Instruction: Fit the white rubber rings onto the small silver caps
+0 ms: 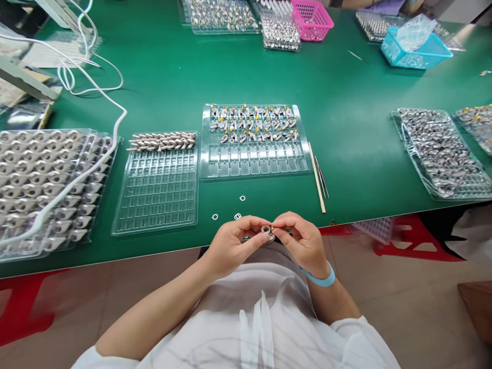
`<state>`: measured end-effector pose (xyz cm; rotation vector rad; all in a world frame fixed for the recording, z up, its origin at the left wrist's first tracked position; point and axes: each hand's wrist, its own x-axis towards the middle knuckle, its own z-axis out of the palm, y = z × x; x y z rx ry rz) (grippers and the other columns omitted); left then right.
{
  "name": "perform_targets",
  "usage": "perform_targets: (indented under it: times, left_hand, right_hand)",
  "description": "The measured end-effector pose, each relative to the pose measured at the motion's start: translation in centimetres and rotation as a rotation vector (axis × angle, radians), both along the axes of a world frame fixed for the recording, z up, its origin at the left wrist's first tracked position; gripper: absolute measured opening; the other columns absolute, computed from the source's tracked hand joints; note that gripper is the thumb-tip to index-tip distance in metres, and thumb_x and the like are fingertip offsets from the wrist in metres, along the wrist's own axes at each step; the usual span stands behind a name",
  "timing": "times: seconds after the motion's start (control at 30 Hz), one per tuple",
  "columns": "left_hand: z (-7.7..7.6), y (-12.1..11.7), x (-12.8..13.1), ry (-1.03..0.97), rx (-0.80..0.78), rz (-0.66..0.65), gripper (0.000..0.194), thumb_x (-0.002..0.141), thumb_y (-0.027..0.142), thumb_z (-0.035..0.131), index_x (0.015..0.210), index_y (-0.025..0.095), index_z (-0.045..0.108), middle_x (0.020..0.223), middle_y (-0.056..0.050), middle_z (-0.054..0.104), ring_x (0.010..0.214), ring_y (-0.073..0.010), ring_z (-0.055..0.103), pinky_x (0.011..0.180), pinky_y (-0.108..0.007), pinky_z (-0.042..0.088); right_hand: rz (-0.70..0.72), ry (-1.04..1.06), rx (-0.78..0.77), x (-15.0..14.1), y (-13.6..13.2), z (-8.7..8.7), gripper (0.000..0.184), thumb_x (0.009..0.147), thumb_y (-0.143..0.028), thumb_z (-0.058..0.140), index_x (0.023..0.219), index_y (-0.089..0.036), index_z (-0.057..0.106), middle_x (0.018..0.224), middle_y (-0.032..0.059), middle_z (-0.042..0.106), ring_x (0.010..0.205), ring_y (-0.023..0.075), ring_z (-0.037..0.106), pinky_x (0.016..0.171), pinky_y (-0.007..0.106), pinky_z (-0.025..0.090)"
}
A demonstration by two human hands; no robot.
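Note:
At the table's front edge, my left hand (229,245) pinches a small grey earbud shell (266,230) with a round opening facing up. My right hand (303,240), with a blue band at the wrist, meets it from the right. Its thumb and forefinger close on a tiny yellow-tipped piece (273,228) against the shell; fingers partly hide the contact. Small white rings (242,198) lie on the green table just beyond my left hand. Farther back is a clear tray (253,159) with rows of grey shells bearing yellow tabs (251,123).
Left of it stands another tray (156,195) with grey shells along its far edge. Stacked full trays (46,184) sit farther left under a white cable (82,177). Tweezers (321,177) and a wooden stick (317,179) lie right. Pink (313,23) and blue baskets (415,54) stand behind.

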<state>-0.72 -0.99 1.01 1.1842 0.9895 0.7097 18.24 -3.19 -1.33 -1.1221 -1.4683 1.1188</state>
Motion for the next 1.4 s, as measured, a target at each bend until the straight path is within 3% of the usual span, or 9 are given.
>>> perform_targets:
  times: [0.23,0.4,0.63,0.97,1.2,1.4]
  left_hand:
    - [0.0,0.2,0.0,-0.143,-0.129,0.007,0.019,0.085,0.027,0.066,0.100,0.015,0.068,0.092,-0.005,0.067,0.083,-0.0143,0.064,0.078,-0.027,0.057]
    - [-0.2,0.1,0.3,-0.057,-0.092,0.033,0.015,0.085,0.025,0.061,0.094,0.015,0.065,0.089,-0.005,0.065,0.083,-0.0162,0.064,0.077,-0.030,0.057]
    - [-0.5,-0.2,1.0,0.081,0.062,0.097,0.013,0.082,0.021,0.059,0.091,0.015,0.066,0.088,-0.006,0.067,0.079,-0.0167,0.064,0.073,-0.030,0.056]
    - [-0.7,-0.4,1.2,0.041,-0.028,0.166,0.020,0.080,0.027,0.065,0.093,0.014,0.071,0.088,-0.007,0.071,0.079,-0.0198,0.069,0.073,-0.033,0.061]
    - [0.0,-0.1,0.7,-0.074,-0.188,0.079,0.031,0.081,0.029,0.069,0.107,0.012,0.070,0.090,-0.008,0.074,0.081,-0.0192,0.071,0.082,-0.037,0.062]
    - [-0.8,-0.3,0.5,-0.010,-0.092,0.081,0.033,0.084,0.031,0.067,0.112,0.013,0.071,0.094,-0.008,0.075,0.083,-0.0208,0.073,0.084,-0.039,0.062]
  right_hand:
    - [-0.062,-0.105,0.191,-0.8,-0.3,0.3,0.024,0.089,-0.007,0.059,0.104,-0.024,0.065,0.093,0.0042,0.065,0.084,0.0155,0.062,0.072,0.030,0.053]
    - [-0.099,-0.198,0.329,-1.4,-0.7,0.3,0.031,0.087,-0.004,0.059,0.109,-0.024,0.063,0.095,0.0055,0.064,0.086,0.0164,0.062,0.072,0.032,0.054]
    - [-0.190,-0.134,0.286,-2.4,-1.2,0.2,0.026,0.085,-0.005,0.062,0.103,-0.024,0.062,0.091,0.0039,0.066,0.085,0.0167,0.064,0.071,0.031,0.055]
    - [-0.114,-0.225,0.340,-1.6,-1.1,0.2,0.027,0.086,-0.004,0.058,0.106,-0.023,0.061,0.094,0.0055,0.065,0.085,0.0164,0.064,0.070,0.031,0.055]
    - [-0.112,-0.373,0.373,-1.1,-1.0,0.2,0.030,0.088,-0.006,0.057,0.111,-0.024,0.060,0.095,0.0073,0.065,0.087,0.0193,0.063,0.076,0.036,0.055]
    - [-0.067,-0.457,0.419,-0.8,-1.0,-0.1,0.036,0.088,-0.005,0.055,0.118,-0.024,0.056,0.098,0.0094,0.063,0.087,0.0207,0.060,0.076,0.038,0.055]
